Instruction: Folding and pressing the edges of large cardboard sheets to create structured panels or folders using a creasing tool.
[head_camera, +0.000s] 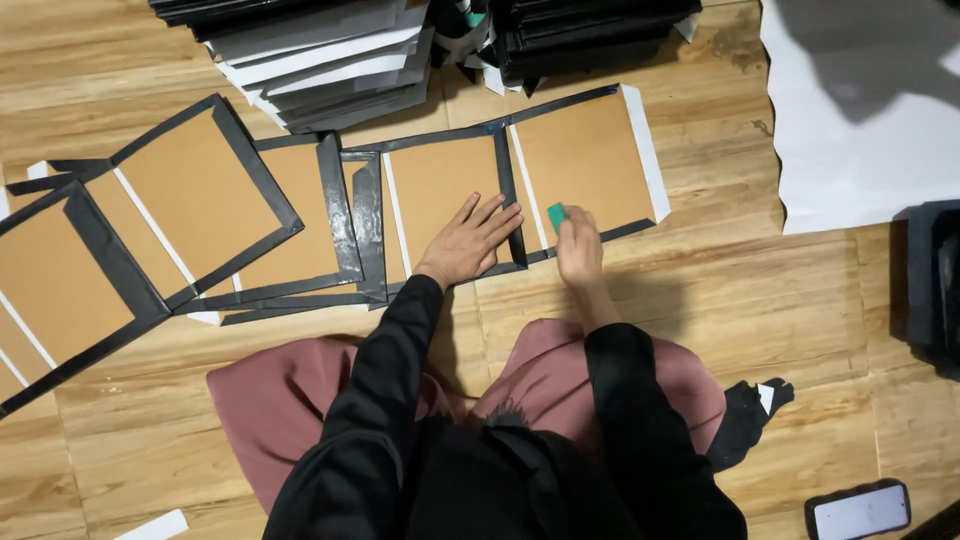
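Left hand (470, 243) flat on the cardboard panel (445, 190); right hand (578, 247) presses a green scraper (556, 215) beside the black tape (506, 175).

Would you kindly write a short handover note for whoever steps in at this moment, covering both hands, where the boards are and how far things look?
Left hand: flat, fingers spread, pressing down a brown board edged in black tape.
Right hand: closed on a small green scraper, set at the tape seam between that board and the next board.
Done, by the look of it: a row of taped boards lies overlapping to the left on the wood floor.
Left: the right board's far edge shows a white strip, not black tape.
A stack of sheets sits beyond the row. A phone lies at lower right.
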